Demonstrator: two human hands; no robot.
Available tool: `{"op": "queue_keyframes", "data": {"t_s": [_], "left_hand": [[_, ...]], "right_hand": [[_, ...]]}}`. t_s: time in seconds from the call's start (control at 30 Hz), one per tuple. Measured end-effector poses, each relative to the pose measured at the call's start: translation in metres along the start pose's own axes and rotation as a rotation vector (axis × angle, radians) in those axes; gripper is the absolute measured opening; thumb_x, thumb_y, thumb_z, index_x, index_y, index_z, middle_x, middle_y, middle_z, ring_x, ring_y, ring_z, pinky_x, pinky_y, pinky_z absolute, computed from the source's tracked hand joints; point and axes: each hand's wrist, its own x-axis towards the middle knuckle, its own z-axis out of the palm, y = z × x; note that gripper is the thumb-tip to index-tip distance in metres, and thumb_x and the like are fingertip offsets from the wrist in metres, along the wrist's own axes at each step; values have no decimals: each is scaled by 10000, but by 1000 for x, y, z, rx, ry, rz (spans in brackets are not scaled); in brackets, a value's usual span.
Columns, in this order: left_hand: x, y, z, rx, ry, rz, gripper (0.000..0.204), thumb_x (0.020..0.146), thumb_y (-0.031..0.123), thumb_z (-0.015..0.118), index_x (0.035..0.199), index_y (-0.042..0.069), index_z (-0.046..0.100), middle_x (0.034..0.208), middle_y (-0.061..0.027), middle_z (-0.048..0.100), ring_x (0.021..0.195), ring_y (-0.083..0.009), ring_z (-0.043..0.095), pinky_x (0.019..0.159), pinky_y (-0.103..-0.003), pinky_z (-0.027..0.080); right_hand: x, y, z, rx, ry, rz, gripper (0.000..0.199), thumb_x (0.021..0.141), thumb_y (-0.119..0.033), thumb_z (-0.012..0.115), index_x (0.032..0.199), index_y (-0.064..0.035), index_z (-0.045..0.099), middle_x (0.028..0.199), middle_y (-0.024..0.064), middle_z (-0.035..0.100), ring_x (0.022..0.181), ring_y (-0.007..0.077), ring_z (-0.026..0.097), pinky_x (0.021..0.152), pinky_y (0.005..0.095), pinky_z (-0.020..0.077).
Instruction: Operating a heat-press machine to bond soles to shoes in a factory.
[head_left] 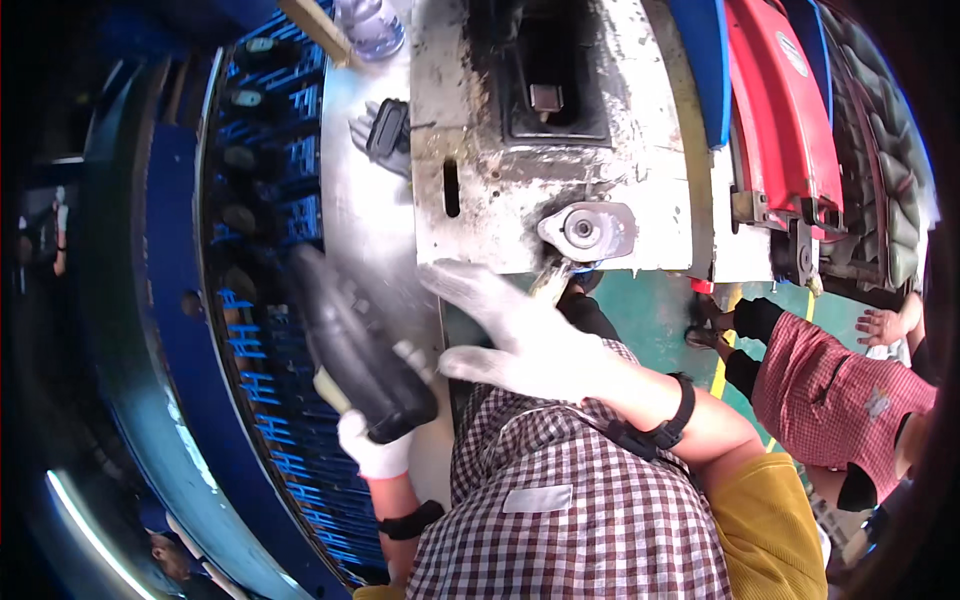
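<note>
My left hand, in a white glove, is wrapped round a long black moulded part, blurred by motion. The part slants over the edge of the metal worktop, and its underside is hidden from me. My right hand, also white-gloved, holds nothing. Its fingers are spread and point left, near the front edge of a worn white machine plate. A smaller black piece lies farther back on the worktop, over what looks like a grey glove.
A grey metal flange with a round fitting sits at the plate's front edge. Behind it is a black recess. A clear bottle stands far back. Blue-hooked racking lines the left. At right are a red panel and a co-worker's checked apron.
</note>
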Motion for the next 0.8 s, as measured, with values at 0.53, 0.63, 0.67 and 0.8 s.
{"op": "queue_keyframes", "data": {"t_s": [0.53,0.63,0.67,0.8], "left_hand": [[112,59,340,1040,-301,1605,626,1063,138,627,1602,-60,376,1562,-230,535,1492,-313,483,1260,-443,343],[123,76,375,1208,-413,1760,623,1021,73,713,1551,-99,432,1535,-222,550,1434,-278,528,1233,-403,380],[137,77,387,1186,-434,1778,612,1012,117,712,1539,-72,464,1527,-226,557,1430,-304,532,1228,-415,384],[182,84,458,1350,-628,1779,512,1005,242,672,1443,-4,570,1442,-230,604,1347,-371,581,1163,-442,432]], "right_hand": [[141,60,-177,-596,951,322,827,746,-463,785,1527,-255,610,1601,319,431,1360,478,572,1120,492,505],[150,72,-166,-772,970,364,775,733,-465,787,1470,-273,643,1499,293,503,1192,468,656,982,514,577],[149,73,-162,-784,978,360,767,727,-463,791,1455,-265,648,1465,282,517,1142,462,669,947,514,585],[146,69,-154,-843,1002,363,764,719,-460,807,1434,-249,645,1402,264,525,1081,466,677,887,523,593]]}}
